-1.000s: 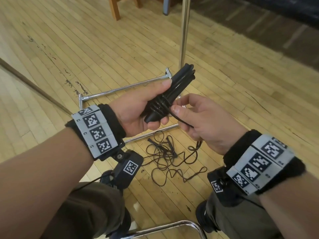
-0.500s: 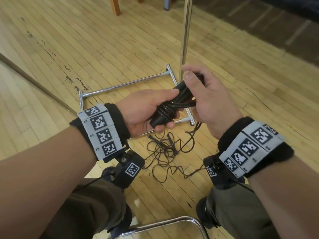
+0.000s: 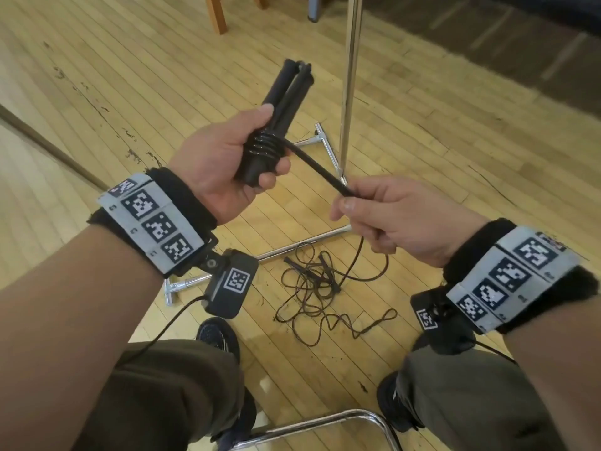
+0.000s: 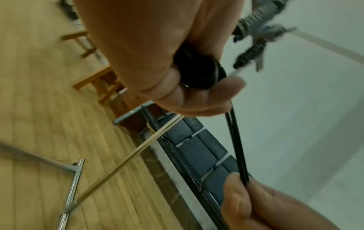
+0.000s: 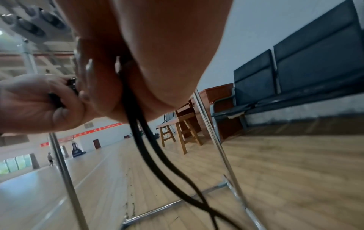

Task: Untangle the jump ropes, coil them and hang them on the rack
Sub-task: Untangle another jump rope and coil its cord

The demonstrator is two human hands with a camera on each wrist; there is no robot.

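Standing behind everything, the chrome rack [image 3: 349,76] dwarfs the black jump-rope bundle [image 3: 276,125], handles wound with cord coils, gripped before it by the curled left hand [image 3: 221,164], while the right hand [image 3: 396,219] pinches its taut doubled cord [image 3: 317,167].

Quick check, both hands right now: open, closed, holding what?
Left hand: closed around the black bundle of jump rope handles wrapped in cord.
Right hand: closed, pinching the taut black cord running from that bundle.
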